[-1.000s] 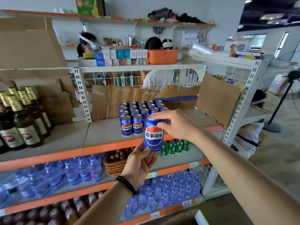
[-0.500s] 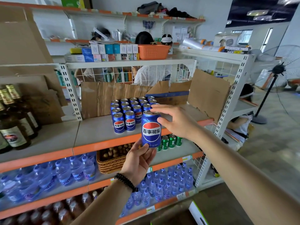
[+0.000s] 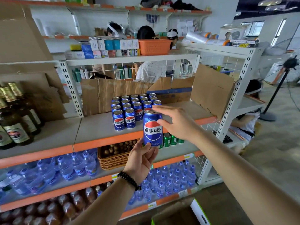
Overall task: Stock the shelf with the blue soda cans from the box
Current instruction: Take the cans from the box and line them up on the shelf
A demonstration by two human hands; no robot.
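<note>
While the left hand (image 3: 142, 157) pinches the blue can (image 3: 152, 128) by its base, label facing out, the right hand (image 3: 176, 123) sits just beside it, fingers straight and loose, gripping nothing, looks like it's only steadying it. The can hangs just in front of the can block (image 3: 134, 109) on the shelf (image 3: 97, 127), at its right front corner. My guess is it fills the short front row. Cardboard box (image 3: 175, 211) sits well below.

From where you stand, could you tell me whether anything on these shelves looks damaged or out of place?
The cardboard propped beside the blue cans has a torn, ragged lower edge. The cans themselves stand upright in neat rows.
</note>
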